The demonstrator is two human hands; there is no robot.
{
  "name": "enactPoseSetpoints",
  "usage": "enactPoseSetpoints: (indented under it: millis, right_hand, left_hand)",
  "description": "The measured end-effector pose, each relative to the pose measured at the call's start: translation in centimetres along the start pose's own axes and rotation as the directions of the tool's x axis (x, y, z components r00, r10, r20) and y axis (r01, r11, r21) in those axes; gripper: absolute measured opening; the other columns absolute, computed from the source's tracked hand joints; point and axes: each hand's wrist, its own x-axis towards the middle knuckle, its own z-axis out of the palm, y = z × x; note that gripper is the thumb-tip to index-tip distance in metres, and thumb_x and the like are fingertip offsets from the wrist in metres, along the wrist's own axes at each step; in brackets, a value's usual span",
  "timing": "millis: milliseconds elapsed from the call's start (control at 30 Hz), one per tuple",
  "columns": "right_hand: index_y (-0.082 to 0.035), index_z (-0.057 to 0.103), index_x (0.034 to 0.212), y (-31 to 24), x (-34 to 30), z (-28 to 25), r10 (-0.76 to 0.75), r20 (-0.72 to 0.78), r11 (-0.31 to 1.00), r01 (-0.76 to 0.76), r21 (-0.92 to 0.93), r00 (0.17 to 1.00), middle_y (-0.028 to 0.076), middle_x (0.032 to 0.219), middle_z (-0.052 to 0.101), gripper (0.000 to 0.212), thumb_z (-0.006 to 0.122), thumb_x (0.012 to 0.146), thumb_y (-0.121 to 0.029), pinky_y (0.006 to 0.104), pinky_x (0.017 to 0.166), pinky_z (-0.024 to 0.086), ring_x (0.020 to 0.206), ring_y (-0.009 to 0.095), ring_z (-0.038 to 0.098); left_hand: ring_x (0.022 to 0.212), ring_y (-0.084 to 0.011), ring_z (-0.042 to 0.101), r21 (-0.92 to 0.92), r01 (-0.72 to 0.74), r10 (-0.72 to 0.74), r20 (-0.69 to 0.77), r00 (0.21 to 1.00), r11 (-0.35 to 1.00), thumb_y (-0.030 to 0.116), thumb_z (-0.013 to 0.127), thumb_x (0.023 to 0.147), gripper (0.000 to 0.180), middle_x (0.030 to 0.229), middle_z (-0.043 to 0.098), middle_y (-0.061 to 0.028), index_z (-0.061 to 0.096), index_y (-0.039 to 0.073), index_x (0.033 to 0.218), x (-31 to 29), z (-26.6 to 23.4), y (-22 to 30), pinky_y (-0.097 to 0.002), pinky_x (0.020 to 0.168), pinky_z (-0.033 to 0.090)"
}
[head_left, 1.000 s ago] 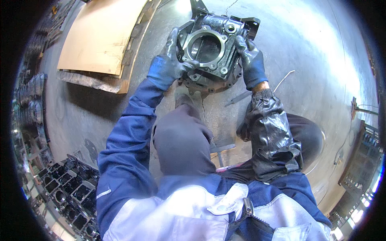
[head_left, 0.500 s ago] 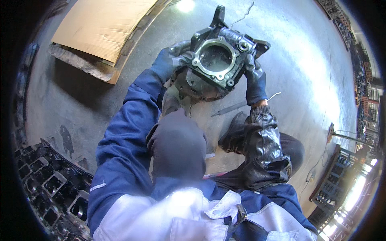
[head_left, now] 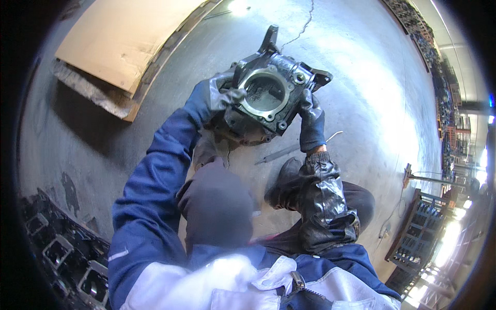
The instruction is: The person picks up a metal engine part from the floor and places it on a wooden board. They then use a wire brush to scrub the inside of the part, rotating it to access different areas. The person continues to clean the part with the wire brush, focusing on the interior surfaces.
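A dark, heavy metal housing (head_left: 268,113), like a gearbox casing, hangs between my two hands above the concrete floor or resting on it; I cannot tell which. Its bright machined ring frames a round opening, and bracket arms stick out at its top and right. My left hand (head_left: 219,95), in a dark blue glove with a grimy coating, grips the casing's left side, thumb near the ring. On the right side, my right hand (head_left: 312,114) wears a similar glove and holds the edge below the bracket. The fingers behind the casing are hidden.
A long dark tool (head_left: 281,153) with a pale hooked end lies on the floor near my right foot. At upper left stands a wooden pallet (head_left: 121,44) topped by a flat board. Dark castings (head_left: 57,250) fill the lower left. A loaded rack (head_left: 419,227) stands at right.
The whole view has shifted, so housing and surroundings sit lower and further left. My left thumb has come closer to the ring. Both hands keep their hold on the housing.
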Motion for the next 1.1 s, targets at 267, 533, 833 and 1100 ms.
enactPoseSetpoints:
  millis: [267, 533, 833, 1100]
  right_hand:
    - [0.001, 0.069, 0.135, -1.1, -0.4, 0.5, 0.049, 0.02, 0.998, -0.049, -0.027, 0.999, 0.001, 0.112, 0.07, 0.054, 0.069, 0.105, -0.045, 0.0289, 0.087, 0.052, 0.096, 0.01, 0.06]
    - [-0.001, 0.072, 0.127, -1.4, -0.8, 0.5, -0.002, 0.046, 0.997, 0.005, -0.074, 0.999, 0.002, 0.106, 0.073, 0.048, 0.067, 0.105, -0.044, 0.0326, 0.09, 0.051, 0.097, 0.012, 0.06]
    - [-0.004, 0.073, 0.128, -19.0, 0.7, -6.8, -0.675, 0.084, 0.661, 0.651, -0.373, 0.733, 0.015, 0.122, 0.077, 0.036, 0.071, 0.104, -0.03, 0.0348, 0.097, 0.058, 0.111, 0.024, 0.074]
    - [-0.004, 0.073, 0.128, -25.9, -4.3, -11.5, -0.672, 0.403, 0.536, 0.784, -0.313, 0.621, 0.015, 0.122, 0.077, 0.036, 0.071, 0.104, -0.03, 0.0352, 0.098, 0.058, 0.111, 0.024, 0.074]
  left_hand:
    - [0.14, -0.0377, 0.055, 0.899, -0.113, 0.376, -0.061, 0.925, 0.424, 0.034, 0.08, 0.088, 0.054, 0.148, 0.062, -0.0175, 0.07, 0.019, 0.139, 2.5, 0.0, 7.6, -0.0523, 0.117, 0.044]
    - [0.142, -0.0325, 0.054, 0.922, -0.232, 0.186, 0.181, 0.966, 0.31, 0.023, 0.075, 0.087, 0.035, 0.146, 0.065, -0.0087, 0.078, 0.021, 0.122, 5.7, 0.5, 7.7, -0.0494, 0.116, 0.044]
    - [0.108, -0.0331, 0.071, 0.804, -0.128, 0.22, -0.003, 0.976, 0.58, 0.014, 0.084, 0.083, 0.017, 0.12, 0.075, -0.014, 0.082, 0.008, 0.099, 7.4, 0.9, 4.7, -0.0414, 0.096, 0.057]
    - [0.116, -0.0228, 0.071, 0.431, -0.026, 0.104, -0.158, 0.982, 0.902, -0.006, 0.082, 0.08, 0.03, 0.121, 0.073, -0.0133, 0.081, 0.007, 0.107, 6.5, 2.2, 4.3, -0.0333, 0.097, 0.058]
